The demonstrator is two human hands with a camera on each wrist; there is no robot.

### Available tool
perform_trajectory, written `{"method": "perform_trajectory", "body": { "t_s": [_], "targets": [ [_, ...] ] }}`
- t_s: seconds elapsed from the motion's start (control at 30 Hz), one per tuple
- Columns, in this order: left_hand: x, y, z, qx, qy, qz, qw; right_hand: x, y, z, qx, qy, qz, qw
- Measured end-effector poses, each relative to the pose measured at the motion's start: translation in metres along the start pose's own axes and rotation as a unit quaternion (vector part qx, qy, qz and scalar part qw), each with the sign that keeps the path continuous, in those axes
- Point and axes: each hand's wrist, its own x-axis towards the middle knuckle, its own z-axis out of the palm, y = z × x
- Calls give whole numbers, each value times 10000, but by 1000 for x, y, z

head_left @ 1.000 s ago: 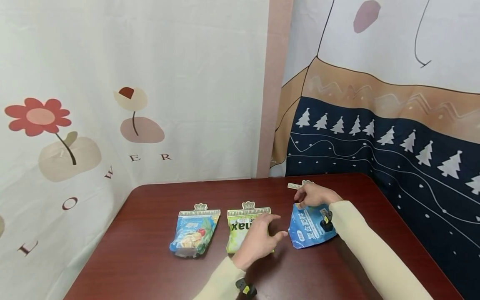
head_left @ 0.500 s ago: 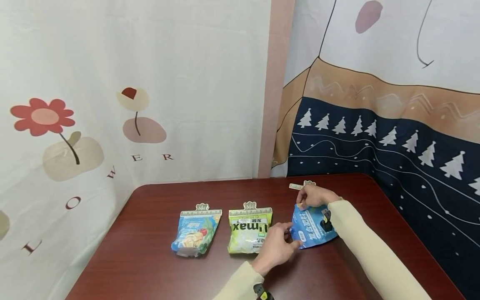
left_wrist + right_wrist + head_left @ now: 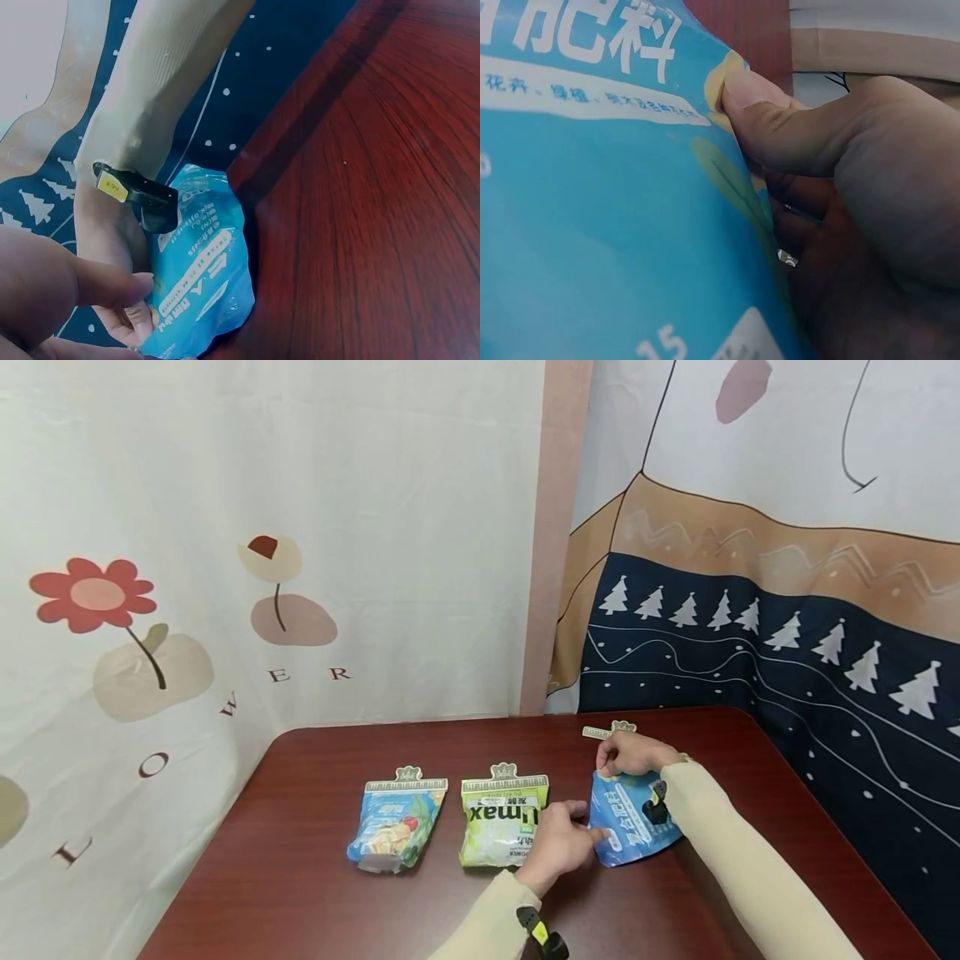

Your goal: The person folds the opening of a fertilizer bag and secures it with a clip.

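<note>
Blue packet [image 3: 626,828] lay at the surface's [image 3: 300,893] right, its far edge pinched by our right hand [image 3: 636,754]; whether our left hand [image 3: 557,846], at its left side, gripped, we couldn't tell — likely steadying, next needing two-handed control.

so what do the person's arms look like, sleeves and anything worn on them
Plain, pale cream long sleeves: left sleeve, right sleeve. Each wrist carries a small black device, left device and right device, both with a yellow label. The left grip and right grip have no gloves.
</note>
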Motion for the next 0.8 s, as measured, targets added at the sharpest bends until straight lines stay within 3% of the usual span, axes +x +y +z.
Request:
{"method": "perform_trajectory", "body": {
  "t_s": [0.2, 0.47, 0.67, 0.8],
  "targets": [
    [3, 3, 1, -4, 89, -302, 9995, -1, 3, 0, 146, 30, 112, 9998],
    [3, 6, 6, 2, -172, -896, 9958, -1, 6, 0, 266, 56, 26, 9996],
    [4, 7, 11, -490, -277, -1161, 9916, -5, 8, -3, 367, 133, 61, 9992],
    [4, 6, 9, -871, -242, -1120, 9896, -6, 7, -6, 457, 285, -24, 9985]
  ]
}}
